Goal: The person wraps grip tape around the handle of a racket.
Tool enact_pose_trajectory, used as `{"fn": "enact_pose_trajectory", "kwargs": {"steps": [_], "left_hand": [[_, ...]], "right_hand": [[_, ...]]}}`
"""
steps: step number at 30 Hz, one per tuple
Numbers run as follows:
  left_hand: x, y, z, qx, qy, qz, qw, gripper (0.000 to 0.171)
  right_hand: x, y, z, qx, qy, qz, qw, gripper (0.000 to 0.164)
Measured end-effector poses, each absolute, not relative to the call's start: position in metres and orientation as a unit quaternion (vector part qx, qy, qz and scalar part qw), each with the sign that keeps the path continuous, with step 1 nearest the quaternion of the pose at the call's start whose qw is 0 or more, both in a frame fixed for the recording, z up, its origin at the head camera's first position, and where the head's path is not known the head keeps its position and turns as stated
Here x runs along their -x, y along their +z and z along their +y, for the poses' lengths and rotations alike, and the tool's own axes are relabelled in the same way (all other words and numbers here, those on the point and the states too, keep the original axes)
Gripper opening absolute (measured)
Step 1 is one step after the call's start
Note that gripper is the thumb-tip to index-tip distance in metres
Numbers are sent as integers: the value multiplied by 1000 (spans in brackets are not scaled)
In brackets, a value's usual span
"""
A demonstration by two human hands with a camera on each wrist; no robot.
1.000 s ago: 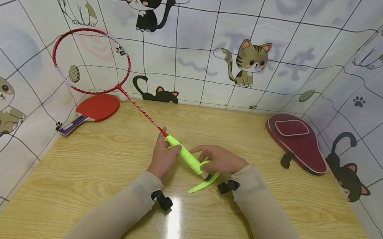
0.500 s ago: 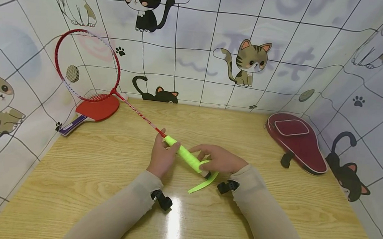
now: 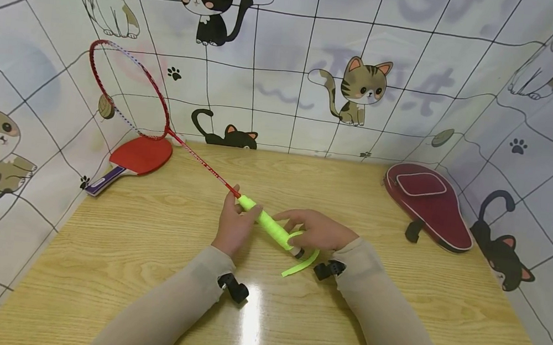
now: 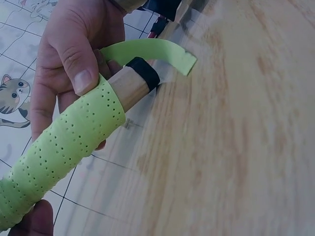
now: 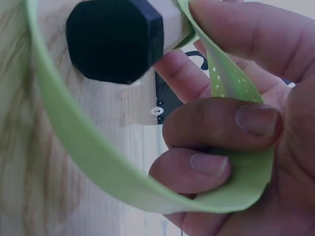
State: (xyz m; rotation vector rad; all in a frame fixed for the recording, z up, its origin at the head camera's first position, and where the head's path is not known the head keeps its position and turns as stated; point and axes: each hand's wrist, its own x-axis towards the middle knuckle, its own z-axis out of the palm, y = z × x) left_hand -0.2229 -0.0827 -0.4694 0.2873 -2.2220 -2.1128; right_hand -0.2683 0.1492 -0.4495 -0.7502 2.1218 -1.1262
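A red badminton racket (image 3: 201, 161) slants across the table, its head raised at the far left and seen at an angle. Perforated yellow-green grip tape (image 3: 273, 228) is wound round most of the handle. Bare wood (image 4: 130, 87) and a black butt cap (image 5: 113, 42) show at the end. My left hand (image 3: 234, 227) grips the top of the handle near the shaft. My right hand (image 3: 320, 229) pinches the tape by the lower end, thumb on the wrapped edge. In the right wrist view, curled fingers hold the tape's loose tail (image 5: 98, 157), which loops below the cap.
A red table tennis bat (image 3: 145, 155) lies at the back left, below the racket head. A dark red bat case (image 3: 423, 203) lies at the back right. Cat-patterned sheeting (image 3: 285, 84) stands behind and beside the wooden table (image 3: 183, 308).
The racket has rolled about its shaft, so its head now looks narrower. The free end of the tape has shifted slightly right. Both hands have stayed nearly in place.
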Motion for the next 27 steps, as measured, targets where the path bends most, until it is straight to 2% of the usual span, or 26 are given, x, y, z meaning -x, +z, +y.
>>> {"fn": "enact_pose_trajectory", "kwargs": {"steps": [11, 27], "left_hand": [[223, -469, -82, -101, -696, -711, 35, 85], [224, -470, -83, -99, -671, -734, 34, 84]], "right_hand": [[270, -447, 149, 281, -438, 787, 331, 67], [269, -447, 150, 276, -430, 795, 327, 64]]}}
